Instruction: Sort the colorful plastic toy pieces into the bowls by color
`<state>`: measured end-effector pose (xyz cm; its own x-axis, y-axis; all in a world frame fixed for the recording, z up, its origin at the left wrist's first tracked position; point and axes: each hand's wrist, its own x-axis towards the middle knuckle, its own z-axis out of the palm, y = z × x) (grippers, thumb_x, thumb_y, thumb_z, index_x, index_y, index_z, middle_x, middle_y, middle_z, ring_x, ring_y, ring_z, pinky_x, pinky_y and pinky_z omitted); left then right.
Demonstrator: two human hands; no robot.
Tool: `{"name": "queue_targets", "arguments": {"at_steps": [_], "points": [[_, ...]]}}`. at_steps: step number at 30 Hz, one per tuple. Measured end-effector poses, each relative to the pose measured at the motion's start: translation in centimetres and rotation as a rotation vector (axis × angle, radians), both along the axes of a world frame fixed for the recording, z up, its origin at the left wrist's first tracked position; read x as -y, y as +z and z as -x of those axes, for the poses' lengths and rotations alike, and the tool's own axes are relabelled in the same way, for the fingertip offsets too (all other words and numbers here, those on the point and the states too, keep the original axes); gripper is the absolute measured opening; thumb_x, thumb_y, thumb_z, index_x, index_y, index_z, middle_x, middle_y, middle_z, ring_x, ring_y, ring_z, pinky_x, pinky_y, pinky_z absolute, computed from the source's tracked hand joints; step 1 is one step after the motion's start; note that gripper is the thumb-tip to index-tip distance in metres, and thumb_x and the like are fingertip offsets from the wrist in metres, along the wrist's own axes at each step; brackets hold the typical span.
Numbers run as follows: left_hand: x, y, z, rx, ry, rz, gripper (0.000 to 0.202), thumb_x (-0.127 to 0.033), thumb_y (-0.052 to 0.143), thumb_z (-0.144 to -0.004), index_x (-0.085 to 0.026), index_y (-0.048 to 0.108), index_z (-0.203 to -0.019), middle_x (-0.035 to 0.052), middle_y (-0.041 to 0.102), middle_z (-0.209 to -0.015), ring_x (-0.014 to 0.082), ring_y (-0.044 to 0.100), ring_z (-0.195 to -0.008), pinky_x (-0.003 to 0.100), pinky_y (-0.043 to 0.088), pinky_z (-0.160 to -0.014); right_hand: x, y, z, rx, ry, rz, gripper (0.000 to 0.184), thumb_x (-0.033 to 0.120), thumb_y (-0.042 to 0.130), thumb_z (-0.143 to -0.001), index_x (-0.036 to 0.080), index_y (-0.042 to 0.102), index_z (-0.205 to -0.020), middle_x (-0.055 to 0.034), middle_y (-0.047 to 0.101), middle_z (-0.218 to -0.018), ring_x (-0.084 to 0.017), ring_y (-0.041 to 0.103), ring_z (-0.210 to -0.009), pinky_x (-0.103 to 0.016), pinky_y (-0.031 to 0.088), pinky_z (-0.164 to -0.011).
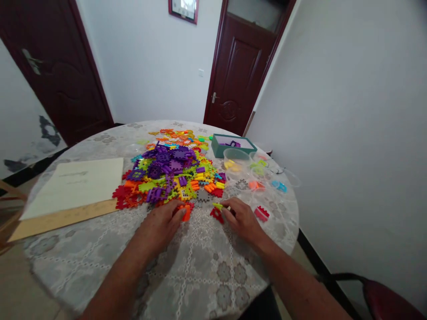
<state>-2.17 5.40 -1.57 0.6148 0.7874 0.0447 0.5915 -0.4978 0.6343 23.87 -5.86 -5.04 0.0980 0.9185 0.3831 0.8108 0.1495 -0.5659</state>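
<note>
My left hand [162, 223] rests at the near edge of the heap, its thumb and fingers closed on an orange plastic building piece [186, 213]. To its right, my right hand [244, 221] pinches a small yellow-green plastic piece [217, 206] between thumb and forefinger. A red notched piece [216, 215] lies just below that pinch, partly hidden by the fingers. Beyond both hands spreads a pile of interlocking plastic pieces [176, 164], purple on top with green, red, yellow and orange around. A pinkish-red piece [262, 214] sits right of my right hand.
Clear round tubs [236, 155] with sorted pieces stand at the right. Behind them is a green box [218, 149] holding purple pieces. Paper sheets [76, 182] on a tan board [66, 218] lie at the left. The round table [187, 284] has a patterned cloth.
</note>
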Motion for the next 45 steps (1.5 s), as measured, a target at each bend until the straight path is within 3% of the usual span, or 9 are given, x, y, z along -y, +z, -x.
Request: {"name": "queue_targets", "arguments": {"at_steps": [5, 10, 13, 17, 24, 31, 37, 42, 45], "points": [[0.2, 0.1, -0.1, -0.023, -0.014, 0.001, 0.035, -0.044, 0.039, -0.103, -0.025, 0.069, -0.108, 0.0078, 0.078, -0.106, 0.026, 0.072, -0.098, 0.035, 0.049, -0.085, 1.6, 3.2, -2.5, -0.137, -0.131, 0.017, 0.021, 0.034, 0.059, -0.101, 0.024, 0.075, -0.108, -0.0037, 0.075, -0.091, -0.019, 0.067, -0.077, -0.031, 0.052, -0.073], [0.3, 0.1, -0.3, -0.017, -0.009, 0.005, 0.038, -0.047, 0.039, -0.102, -0.026, 0.069, -0.108, 0.0077, 0.079, -0.107, 0.0261, 0.073, -0.098, 0.035, 0.05, -0.085, 0.9, 8.7, -9.5, -0.177, -0.337, -0.048, 0.028, 0.045, 0.066, -0.093, 0.021, 0.077, -0.104, -0.0021, 0.072, -0.077, -0.017, 0.063, -0.064, -0.029, 0.049, -0.061], [0.2, 0.1, -0.6, -0.026, -0.005, 0.003, 0.038, -0.048, 0.039, -0.101, -0.026, 0.07, -0.109, 0.0077, 0.08, -0.109, 0.0264, 0.074, -0.099, 0.034, 0.05, -0.085, 0.1, 10.4, -12.7, -0.362, -0.374, -0.014, 0.031, 0.047, 0.073, -0.086, 0.018, 0.075, -0.095, 0.0006, 0.066, -0.065, -0.014, 0.056, -0.053, -0.028, 0.046, -0.054], [0.0, -0.2, -0.9, -0.047, -0.022, 0.005, 0.041, -0.047, 0.038, -0.101, -0.025, 0.069, -0.114, 0.009, 0.08, -0.113, 0.0271, 0.074, -0.103, 0.035, 0.05, -0.087, 0.5, 9.6, -14.3, -0.629, -0.373, -0.104, 0.032, 0.046, 0.078, -0.079, 0.017, 0.072, -0.092, -0.0012, 0.069, -0.071, -0.012, 0.055, -0.055, -0.025, 0.045, -0.05], [-0.1, -1.0, -1.3, -0.078, -0.022, -0.027, 0.044, -0.052, 0.039, -0.1, -0.025, 0.071, -0.115, 0.0088, 0.08, -0.115, 0.0283, 0.075, -0.105, 0.035, 0.052, -0.09, 2.1, 8.2, -14.0, -0.816, -0.413, -0.291, 0.033, 0.045, 0.08, -0.077, 0.019, 0.069, -0.095, -0.0048, 0.076, -0.096, -0.008, 0.054, -0.055, -0.021, 0.041, -0.045], [0.1, -0.8, -1.5, -0.049, -0.02, -0.011, 0.04, -0.049, 0.043, -0.099, -0.026, 0.072, -0.116, 0.0082, 0.081, -0.114, 0.0278, 0.075, -0.103, 0.036, 0.053, -0.089, 2.5, 8.4, -14.0, -0.704, -0.446, -0.293, 0.031, 0.044, 0.079, -0.08, 0.018, 0.072, -0.096, -0.0057, 0.076, -0.091, -0.01, 0.057, -0.056, -0.023, 0.045, -0.047], [0.2, -0.8, -1.3, -0.085, -0.033, 0.001, 0.04, -0.049, 0.04, -0.1, -0.026, 0.071, -0.112, 0.008, 0.081, -0.109, 0.0274, 0.075, -0.098, 0.036, 0.052, -0.084, 0.6, 10.6, -20.5, -0.386, -0.589, -0.232, 0.03, 0.039, 0.075, -0.082, 0.014, 0.075, -0.099, -0.0014, 0.069, -0.068, -0.013, 0.06, -0.055, -0.023, 0.049, -0.05], [-0.1, -1.1, -1.4, -0.035, -0.024, -0.019, 0.041, -0.049, 0.042, -0.102, -0.027, 0.07, -0.122, 0.0069, 0.08, -0.115, 0.0267, 0.075, -0.105, 0.035, 0.052, -0.088, -3.8, 10.8, -24.6, -0.318, -0.687, -0.156, 0.03, 0.026, 0.066, -0.085, 0.009, 0.073, -0.107, -0.0103, 0.076, -0.088, -0.014, 0.067, -0.062, -0.024, 0.054, -0.053], [-0.3, -1.3, -1.4, -0.037, -0.011, -0.028, 0.041, -0.049, 0.042, -0.102, -0.027, 0.07, -0.121, 0.0069, 0.08, -0.117, 0.0273, 0.075, -0.107, 0.035, 0.052, -0.089, -3.4, 10.2, -24.7, -0.292, -0.67, -0.15, 0.035, 0.025, 0.063, -0.086, 0.009, 0.072, -0.115, -0.0125, 0.077, -0.099, -0.016, 0.071, -0.073, -0.026, 0.057, -0.061]]}}
